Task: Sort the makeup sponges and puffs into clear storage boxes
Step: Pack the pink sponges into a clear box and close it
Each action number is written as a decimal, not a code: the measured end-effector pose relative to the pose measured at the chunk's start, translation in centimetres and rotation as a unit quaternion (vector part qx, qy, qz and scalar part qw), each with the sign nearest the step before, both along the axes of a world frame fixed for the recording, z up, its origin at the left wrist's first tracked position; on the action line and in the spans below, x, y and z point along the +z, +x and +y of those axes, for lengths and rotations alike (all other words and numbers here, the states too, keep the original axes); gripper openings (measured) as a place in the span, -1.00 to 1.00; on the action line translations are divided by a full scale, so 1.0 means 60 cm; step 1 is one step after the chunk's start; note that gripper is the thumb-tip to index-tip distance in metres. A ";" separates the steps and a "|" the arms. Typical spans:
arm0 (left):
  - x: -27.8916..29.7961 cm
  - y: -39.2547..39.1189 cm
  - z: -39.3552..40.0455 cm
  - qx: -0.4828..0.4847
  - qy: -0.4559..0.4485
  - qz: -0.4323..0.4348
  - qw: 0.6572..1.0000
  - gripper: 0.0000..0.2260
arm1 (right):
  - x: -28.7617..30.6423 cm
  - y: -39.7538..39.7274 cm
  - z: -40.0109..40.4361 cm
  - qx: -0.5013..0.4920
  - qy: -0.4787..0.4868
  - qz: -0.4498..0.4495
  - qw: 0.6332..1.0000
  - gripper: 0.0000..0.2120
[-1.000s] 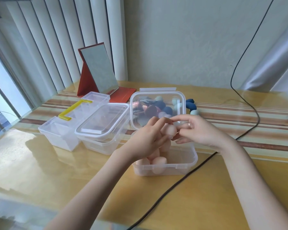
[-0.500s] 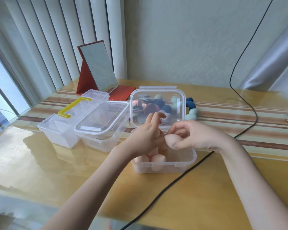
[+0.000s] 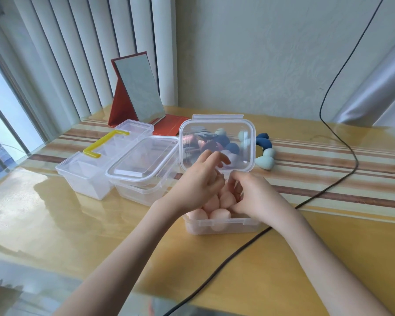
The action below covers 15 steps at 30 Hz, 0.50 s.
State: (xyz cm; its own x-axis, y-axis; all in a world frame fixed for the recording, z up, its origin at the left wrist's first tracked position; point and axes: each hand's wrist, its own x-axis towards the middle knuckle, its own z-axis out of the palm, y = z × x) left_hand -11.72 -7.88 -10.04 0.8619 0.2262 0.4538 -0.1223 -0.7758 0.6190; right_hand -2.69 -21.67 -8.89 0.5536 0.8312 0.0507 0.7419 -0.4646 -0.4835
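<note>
A clear storage box [image 3: 224,222] stands at the table's centre with several pink egg-shaped sponges [image 3: 219,215] inside. Its hinged lid [image 3: 217,124] stands upright behind it. My right hand [image 3: 254,196] reaches down into the box, fingers curled round one pink sponge [image 3: 227,199] that sits among the others. My left hand [image 3: 200,179] hovers over the box's left side with fingers loosely spread, holding nothing. Dark blue sponges [image 3: 263,142], teal sponges [image 3: 266,159] and other mixed pieces lie behind the lid, partly seen through it.
Left of the box stand a clear box with a loose lid [image 3: 144,160] and a clear case with a yellow handle [image 3: 94,149]. A red folding mirror [image 3: 137,92] stands at the back. A black cable [image 3: 237,254] runs across the table beside the box.
My right hand has carried the pink sponge from above the box down into it. My left hand let go of that sponge and stayed over the box's left side.
</note>
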 end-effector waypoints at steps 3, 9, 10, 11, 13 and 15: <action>0.008 -0.004 -0.003 -0.031 -0.112 -0.020 0.993 -0.77 | -0.005 0.000 0.003 -0.001 0.016 -0.003 1.000 -0.85; 0.013 0.005 -0.007 -0.047 -0.044 0.139 0.988 -0.79 | 0.012 0.016 -0.001 0.000 -0.045 0.109 0.993 -0.79; 0.013 0.005 -0.006 -0.041 -0.041 0.148 0.987 -0.78 | 0.017 0.021 -0.005 -0.010 -0.042 0.164 0.985 -0.80; 0.014 0.005 -0.005 -0.037 -0.045 0.156 0.986 -0.78 | 0.022 0.024 -0.009 -0.022 -0.024 0.205 0.978 -0.82; 0.015 0.003 -0.005 -0.038 -0.049 0.166 0.984 -0.75 | 0.034 0.024 -0.014 -0.045 0.038 0.221 0.974 -0.92; 0.015 0.002 -0.006 -0.039 -0.040 0.172 0.983 -0.68 | 0.042 0.018 -0.014 -0.049 0.102 0.190 0.975 -0.98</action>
State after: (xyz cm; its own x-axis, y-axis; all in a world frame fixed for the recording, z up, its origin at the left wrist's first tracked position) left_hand -11.62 -8.25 -9.14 0.9774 0.1769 0.1155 0.0482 -0.7191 0.6932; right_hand -1.60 -22.53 -6.38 0.6411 0.7673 -0.0148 0.4486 -0.3903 -0.8040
